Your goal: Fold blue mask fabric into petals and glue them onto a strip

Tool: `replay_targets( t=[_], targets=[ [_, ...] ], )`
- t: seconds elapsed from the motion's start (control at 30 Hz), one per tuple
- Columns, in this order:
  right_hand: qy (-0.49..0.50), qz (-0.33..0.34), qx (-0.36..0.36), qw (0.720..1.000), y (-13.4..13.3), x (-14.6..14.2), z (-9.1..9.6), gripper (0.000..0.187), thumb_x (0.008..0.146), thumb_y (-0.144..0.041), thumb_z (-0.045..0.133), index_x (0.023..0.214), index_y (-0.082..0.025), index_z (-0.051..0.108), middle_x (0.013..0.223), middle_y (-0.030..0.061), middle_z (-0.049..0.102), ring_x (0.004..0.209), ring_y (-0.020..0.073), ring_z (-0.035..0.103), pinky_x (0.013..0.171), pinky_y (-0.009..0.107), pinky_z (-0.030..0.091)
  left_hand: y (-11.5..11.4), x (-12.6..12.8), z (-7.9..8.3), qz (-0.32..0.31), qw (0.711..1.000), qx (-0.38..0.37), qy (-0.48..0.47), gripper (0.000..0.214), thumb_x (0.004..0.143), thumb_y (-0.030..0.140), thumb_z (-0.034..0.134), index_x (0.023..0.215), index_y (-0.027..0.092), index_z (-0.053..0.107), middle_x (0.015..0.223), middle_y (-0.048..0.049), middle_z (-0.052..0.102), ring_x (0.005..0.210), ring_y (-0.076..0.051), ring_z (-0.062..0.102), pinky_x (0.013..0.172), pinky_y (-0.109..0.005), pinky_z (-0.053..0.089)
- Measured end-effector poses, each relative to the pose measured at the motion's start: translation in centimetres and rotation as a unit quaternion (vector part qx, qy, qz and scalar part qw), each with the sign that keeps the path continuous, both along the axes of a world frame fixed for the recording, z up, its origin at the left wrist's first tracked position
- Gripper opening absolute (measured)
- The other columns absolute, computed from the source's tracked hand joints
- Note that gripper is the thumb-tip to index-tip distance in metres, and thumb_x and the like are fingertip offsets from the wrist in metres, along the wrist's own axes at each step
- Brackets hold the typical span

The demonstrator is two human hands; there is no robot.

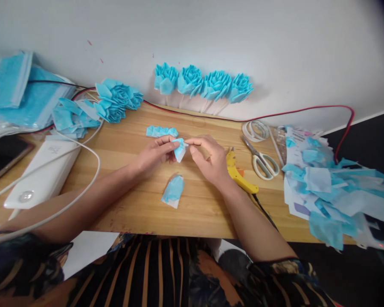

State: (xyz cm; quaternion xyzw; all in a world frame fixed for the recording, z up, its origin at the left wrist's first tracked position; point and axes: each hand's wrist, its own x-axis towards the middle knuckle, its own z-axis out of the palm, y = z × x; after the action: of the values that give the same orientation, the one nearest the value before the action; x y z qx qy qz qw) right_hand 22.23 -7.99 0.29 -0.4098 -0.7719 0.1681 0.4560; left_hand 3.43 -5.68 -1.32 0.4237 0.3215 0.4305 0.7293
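Note:
Between thumb and fingers, my left hand [158, 153] pinches a small blue-and-white fabric petal [179, 151] above the middle of the wooden table. My right hand [208, 154] has its thumb and forefinger closed at the petal's upper right corner. Just behind the left hand lies a row of folded blue petals [161, 131]. Another cut blue fabric piece [173, 191] rests flat on the table, nearer to me. Beside my right wrist is a yellow glue gun [238, 172], partly covered by that arm.
Scissors [263, 163] and a tape roll [255, 130] lie right of the glue gun. Several blue fabric roses [192, 81] lean on the wall. Blue scraps [326, 183] cover the right end. A white power bank [43, 170], phone [6, 155], face masks [22, 94] and loose cables occupy the left.

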Motion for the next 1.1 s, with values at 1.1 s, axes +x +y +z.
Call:
replay_targets(
  t=[1.1],
  targets=[
    [0.159, 0.047, -0.221, 0.961, 0.6, -0.3, -1.1, 0.034, 0.086, -0.028, 0.064, 0.118, -0.026, 0.054, 0.081, -0.0048, 0.064, 0.077, 0.0127, 0.064, 0.075, 0.03, 0.052, -0.1, -0.2, 0.3, -0.01, 0.987, 0.082, 0.135, 0.034, 0.076, 0.048, 0.079, 0.075, 0.016, 0.066, 0.059, 0.0009, 0.062, 0.054, -0.01, 0.054, 0.055, -0.023, 0.041]
  ],
)
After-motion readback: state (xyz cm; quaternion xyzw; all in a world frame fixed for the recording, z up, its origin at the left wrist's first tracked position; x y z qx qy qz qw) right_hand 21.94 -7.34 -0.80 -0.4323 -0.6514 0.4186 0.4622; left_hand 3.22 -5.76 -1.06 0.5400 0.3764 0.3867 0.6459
